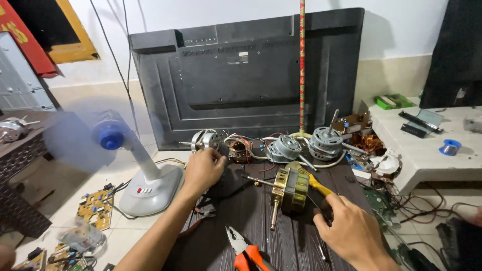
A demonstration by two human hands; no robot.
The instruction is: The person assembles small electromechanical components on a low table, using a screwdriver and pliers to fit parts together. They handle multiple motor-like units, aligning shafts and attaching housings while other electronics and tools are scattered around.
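Observation:
My left hand (203,168) reaches to the far part of the dark wooden board (251,216) and closes its fingers on a silver fan motor (205,140) with loose wires. My right hand (346,231) rests on the board at the near right, gripping a yellow-handled screwdriver (317,184) whose tip lies beside a brass-coloured motor (288,190) with a long shaft. Orange-handled pliers (243,251) lie at the near edge between my arms.
Two more grey motors (306,145) sit at the back of the board. A large black television back panel (246,75) leans on the wall. A running blue desk fan (125,150) stands left. Circuit boards (95,206) lie on the floor. A white bench (427,145) holds tools.

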